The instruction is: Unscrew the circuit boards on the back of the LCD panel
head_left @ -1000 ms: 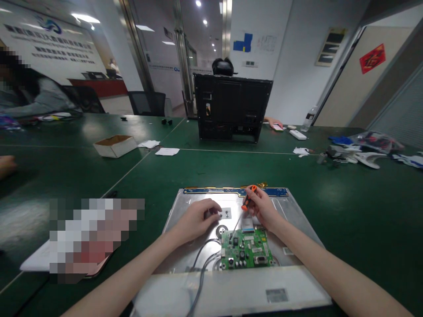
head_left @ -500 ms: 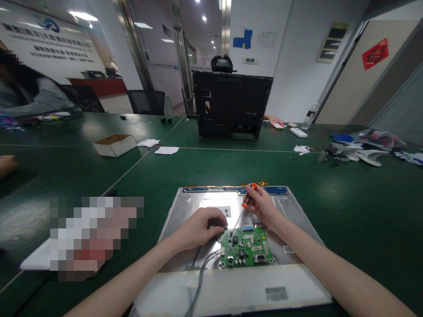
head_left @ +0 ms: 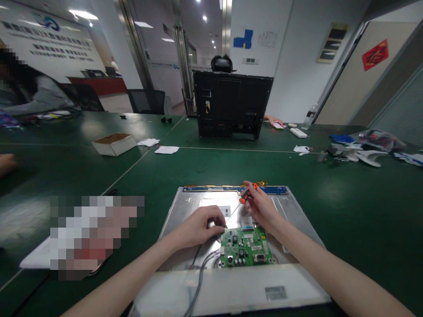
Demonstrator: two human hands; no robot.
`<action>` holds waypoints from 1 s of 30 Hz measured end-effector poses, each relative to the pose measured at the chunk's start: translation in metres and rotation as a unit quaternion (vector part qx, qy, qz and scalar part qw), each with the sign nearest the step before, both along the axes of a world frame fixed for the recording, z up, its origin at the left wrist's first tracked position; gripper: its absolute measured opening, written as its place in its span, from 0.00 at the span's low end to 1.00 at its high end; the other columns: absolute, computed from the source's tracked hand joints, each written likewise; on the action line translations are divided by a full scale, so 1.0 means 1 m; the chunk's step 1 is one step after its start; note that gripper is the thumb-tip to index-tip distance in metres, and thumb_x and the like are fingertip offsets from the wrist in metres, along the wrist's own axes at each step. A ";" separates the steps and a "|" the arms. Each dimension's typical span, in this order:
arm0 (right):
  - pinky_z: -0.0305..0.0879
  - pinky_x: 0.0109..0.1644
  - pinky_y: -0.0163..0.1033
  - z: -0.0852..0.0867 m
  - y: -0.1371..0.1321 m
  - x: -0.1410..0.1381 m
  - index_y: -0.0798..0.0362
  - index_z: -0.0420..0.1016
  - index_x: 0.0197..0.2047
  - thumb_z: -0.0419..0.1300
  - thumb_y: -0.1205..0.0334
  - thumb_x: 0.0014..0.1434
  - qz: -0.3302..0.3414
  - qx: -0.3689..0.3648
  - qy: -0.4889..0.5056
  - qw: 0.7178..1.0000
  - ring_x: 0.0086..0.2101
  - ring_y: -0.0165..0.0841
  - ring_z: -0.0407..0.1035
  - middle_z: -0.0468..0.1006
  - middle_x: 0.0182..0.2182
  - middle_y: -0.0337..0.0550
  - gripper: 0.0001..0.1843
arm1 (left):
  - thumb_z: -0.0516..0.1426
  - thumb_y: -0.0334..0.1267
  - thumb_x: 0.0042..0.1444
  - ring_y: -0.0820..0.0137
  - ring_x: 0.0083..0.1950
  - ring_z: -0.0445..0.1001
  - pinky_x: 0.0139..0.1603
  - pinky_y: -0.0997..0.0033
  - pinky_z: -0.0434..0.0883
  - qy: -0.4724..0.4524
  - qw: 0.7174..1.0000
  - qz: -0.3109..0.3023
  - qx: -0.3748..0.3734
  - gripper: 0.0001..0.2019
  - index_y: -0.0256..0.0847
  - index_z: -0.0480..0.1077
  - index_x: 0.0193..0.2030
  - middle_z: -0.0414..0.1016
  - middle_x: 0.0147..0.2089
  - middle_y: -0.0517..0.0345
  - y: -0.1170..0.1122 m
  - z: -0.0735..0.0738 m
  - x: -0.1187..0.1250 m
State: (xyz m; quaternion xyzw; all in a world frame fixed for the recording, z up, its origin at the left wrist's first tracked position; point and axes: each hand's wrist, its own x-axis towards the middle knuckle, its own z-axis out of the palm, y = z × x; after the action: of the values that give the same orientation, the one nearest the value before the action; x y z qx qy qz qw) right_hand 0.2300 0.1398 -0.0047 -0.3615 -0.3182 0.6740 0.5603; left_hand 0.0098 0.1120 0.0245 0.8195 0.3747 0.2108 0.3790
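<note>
My right hand [head_left: 262,209] is closed round the orange and black handle of a screwdriver [head_left: 248,193]. Its thin shaft slants down and left to the top left corner of a green circuit board [head_left: 246,246]. At that same corner my left hand [head_left: 206,224] is closed, thumb and fingertips together; whatever is between them is hidden or too small to name. The board lies on the metal back of a display panel [head_left: 178,211], with a blue circuit strip [head_left: 211,189] along the far edge. Grey cables [head_left: 201,281] run from the board's left side toward me.
Beyond the panel stands a black monitor housing [head_left: 233,105], with another person's hand [head_left: 275,120] beside it. An open white box [head_left: 114,145] lies on the green table [head_left: 158,176] at left. Bags and white parts [head_left: 370,156] lie at right. Another person sits far left.
The screwdriver handle has tilted further to the right, and its tip has shifted left to the board's corner near my left fingertips. My left hand has barely moved.
</note>
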 end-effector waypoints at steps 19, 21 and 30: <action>0.54 0.15 0.26 0.010 -0.013 -0.009 0.50 0.68 0.44 0.73 0.58 0.44 0.020 0.008 -0.005 1.000 0.16 0.23 0.62 0.77 0.26 0.33 0.26 | 0.57 0.30 0.56 0.69 0.36 0.71 0.38 0.71 0.65 -0.007 0.999 -0.038 -0.001 0.06 0.39 0.76 0.33 0.74 0.34 0.57 0.005 -0.005 -0.006; 0.53 0.14 0.26 0.009 -0.014 -0.010 0.49 0.67 0.45 0.74 0.56 0.44 0.018 0.014 -0.019 1.000 0.16 0.22 0.61 0.77 0.26 0.33 0.27 | 0.57 0.30 0.55 0.69 0.36 0.70 0.38 0.71 0.65 -0.006 0.999 -0.036 -0.005 0.06 0.39 0.76 0.33 0.74 0.33 0.57 0.005 -0.005 -0.005; 0.58 0.16 0.29 0.017 -0.018 -0.013 0.50 0.66 0.48 0.72 0.49 0.47 -0.030 0.079 -0.094 0.992 0.17 0.24 0.62 0.75 0.26 0.32 0.30 | 0.59 0.30 0.52 0.69 0.35 0.71 0.37 0.72 0.65 -0.014 0.999 -0.028 -0.030 0.04 0.39 0.76 0.31 0.74 0.32 0.58 0.005 -0.002 -0.004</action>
State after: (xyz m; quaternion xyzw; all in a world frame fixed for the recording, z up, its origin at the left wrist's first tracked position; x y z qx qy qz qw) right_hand 0.2168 0.1218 0.0121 -0.3872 -0.4112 0.5925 0.5743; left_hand 0.0060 0.1166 0.0225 0.8149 0.3527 0.2001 0.4142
